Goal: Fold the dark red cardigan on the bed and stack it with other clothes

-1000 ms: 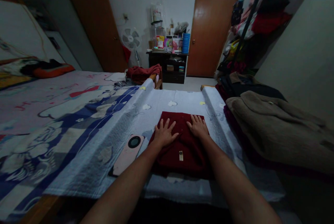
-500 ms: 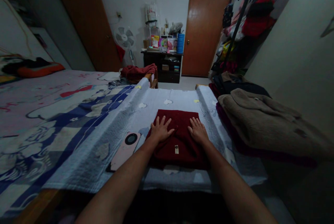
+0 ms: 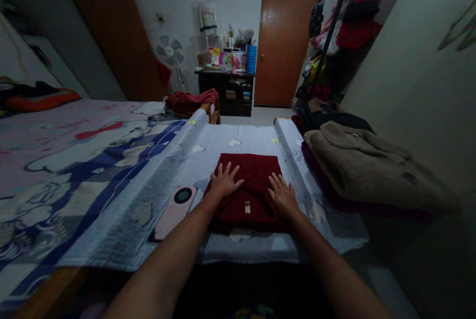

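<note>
A dark red knit garment (image 3: 256, 166), perhaps a sweater, lies folded into a neat block with a small pale tag (image 3: 247, 207) near its front. My left hand (image 3: 224, 182) rests flat on its left side, fingers spread. On the right edge of the garment lies my right hand (image 3: 283, 195), fingers stretched out and palm down. Neither hand grips anything. Beneath the garment is a pale blue patterned cloth (image 3: 215, 136). Left of my left forearm lies a pink phone (image 3: 173, 217) with a round black camera ring, partly covered by the arm.
A brown fuzzy coat (image 3: 364, 165) tops a clothes pile at the right. To the left spreads a bed (image 3: 92, 150) with a patterned cover, a red cloth (image 3: 191, 100) at its far corner. A fan (image 3: 170, 51) and a dark cabinet (image 3: 208, 86) stand behind.
My right hand has shifted slightly outward, toward the garment's right edge. My left hand stays flat on the garment. The camera view has turned a little to the right.
</note>
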{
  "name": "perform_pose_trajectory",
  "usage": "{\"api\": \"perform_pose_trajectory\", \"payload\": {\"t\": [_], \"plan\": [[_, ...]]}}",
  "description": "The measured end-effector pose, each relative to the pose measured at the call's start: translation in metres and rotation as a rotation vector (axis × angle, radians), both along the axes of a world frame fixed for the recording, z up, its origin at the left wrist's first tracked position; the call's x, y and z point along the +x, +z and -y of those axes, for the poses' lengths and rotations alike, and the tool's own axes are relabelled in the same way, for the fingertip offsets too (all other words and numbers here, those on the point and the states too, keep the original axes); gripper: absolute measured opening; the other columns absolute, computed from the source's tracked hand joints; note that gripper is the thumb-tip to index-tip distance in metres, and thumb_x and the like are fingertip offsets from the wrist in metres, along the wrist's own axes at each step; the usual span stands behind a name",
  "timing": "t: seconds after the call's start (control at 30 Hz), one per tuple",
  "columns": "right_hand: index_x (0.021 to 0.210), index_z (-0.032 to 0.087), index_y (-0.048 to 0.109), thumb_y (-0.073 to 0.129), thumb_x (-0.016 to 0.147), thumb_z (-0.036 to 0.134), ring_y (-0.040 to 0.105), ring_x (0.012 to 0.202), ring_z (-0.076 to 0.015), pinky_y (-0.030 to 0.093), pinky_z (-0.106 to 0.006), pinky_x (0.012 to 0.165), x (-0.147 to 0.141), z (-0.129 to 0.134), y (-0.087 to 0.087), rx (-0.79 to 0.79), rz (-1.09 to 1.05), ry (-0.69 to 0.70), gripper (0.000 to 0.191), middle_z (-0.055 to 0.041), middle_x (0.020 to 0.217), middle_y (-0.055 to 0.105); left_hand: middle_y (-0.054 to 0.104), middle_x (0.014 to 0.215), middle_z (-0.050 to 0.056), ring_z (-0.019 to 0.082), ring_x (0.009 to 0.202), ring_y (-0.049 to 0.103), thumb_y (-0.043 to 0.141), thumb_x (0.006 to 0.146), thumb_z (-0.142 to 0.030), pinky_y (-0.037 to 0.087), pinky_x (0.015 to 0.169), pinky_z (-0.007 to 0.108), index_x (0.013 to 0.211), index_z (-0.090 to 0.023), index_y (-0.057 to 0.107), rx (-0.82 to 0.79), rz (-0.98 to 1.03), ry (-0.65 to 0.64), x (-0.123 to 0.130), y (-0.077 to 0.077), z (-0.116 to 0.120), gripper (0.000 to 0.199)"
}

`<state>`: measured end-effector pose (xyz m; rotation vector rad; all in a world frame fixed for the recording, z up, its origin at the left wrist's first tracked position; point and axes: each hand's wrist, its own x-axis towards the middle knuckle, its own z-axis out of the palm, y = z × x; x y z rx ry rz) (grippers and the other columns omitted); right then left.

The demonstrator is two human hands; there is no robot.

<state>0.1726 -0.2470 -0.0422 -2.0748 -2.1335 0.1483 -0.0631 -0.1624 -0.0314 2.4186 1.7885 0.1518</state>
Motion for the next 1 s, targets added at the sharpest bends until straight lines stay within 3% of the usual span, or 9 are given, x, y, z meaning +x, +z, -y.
{"api": "perform_pose_trajectory", "payload": {"t": [0.17,0.37,0.5,0.7,0.83,1.0], "plan": [[0.149,0.024,0.03,0.031,0.099,0.036,0.015,0.147,-0.0222,0.012,-0.055,0.114,0.004,0.018,-0.004,0.048,0.009,0.021,0.052,-0.0047,0.159,0.021,0.024,0.159,0.008,0.041,0.144,0.015,0.037,0.088,-0.067,0.027,0.105,0.065,0.148,-0.033,0.033,0.051,0.034,0.0,-0.003,-0.003,0.0,0.069],[0.149,0.023,0.031,0.033,0.098,0.034,0.018,0.146,-0.0217,0.012,-0.051,0.116,0.008,0.042,-0.007,0.088,0.013,0.035,0.052,-0.0039,0.158,0.022,0.045,0.148,0.008,0.021,0.14,0.034,0.034,0.097,-0.037,0.029,0.114,0.043,0.136,-0.02,0.049,0.087,0.251,0.001,-0.021,-0.008,-0.008,0.046],[0.148,0.024,0.034,0.036,0.096,0.031,0.021,0.145,-0.0231,0.014,-0.051,0.116,0.015,0.053,-0.005,0.057,-0.027,0.038,0.052,-0.0048,0.157,0.026,0.043,0.149,0.009,0.017,0.139,0.036,0.035,0.094,-0.026,0.029,0.115,0.033,0.137,-0.014,0.048,0.006,0.274,-0.058,-0.044,-0.007,-0.001,0.046],[0.127,0.018,0.058,0.033,0.094,0.024,0.041,0.135,-0.0253,0.024,-0.052,0.114,0.01,0.029,0.022,0.1,-0.284,0.042,0.041,-0.0115,0.142,0.051,0.035,0.154,0.012,0.024,0.144,0.026,0.033,0.097,-0.04,0.022,0.117,0.045,0.144,-0.016,0.039,-0.093,0.166,-0.064,-0.059,-0.003,0.026,0.053],[0.138,0.015,0.048,0.036,0.096,0.034,0.033,0.141,-0.0242,0.024,-0.047,0.115,-0.021,0.012,0.03,0.097,-0.411,0.139,0.048,-0.0121,0.149,0.041,0.028,0.156,0.015,0.028,0.146,0.019,0.035,0.096,-0.048,0.021,0.116,0.047,0.146,-0.015,0.036,-0.036,0.12,-0.043,-0.051,-0.013,0.035,0.06],[0.145,0.017,0.039,0.039,0.096,0.039,0.023,0.145,-0.022,0.014,-0.046,0.119,-0.043,0.013,0.016,-0.044,-0.369,0.209,0.054,-0.0083,0.152,0.036,0.023,0.158,0.017,0.031,0.146,0.017,0.04,0.094,-0.05,0.023,0.115,0.047,0.148,-0.018,0.034,0.071,0.074,-0.031,-0.046,-0.024,0.04,0.062]]}}
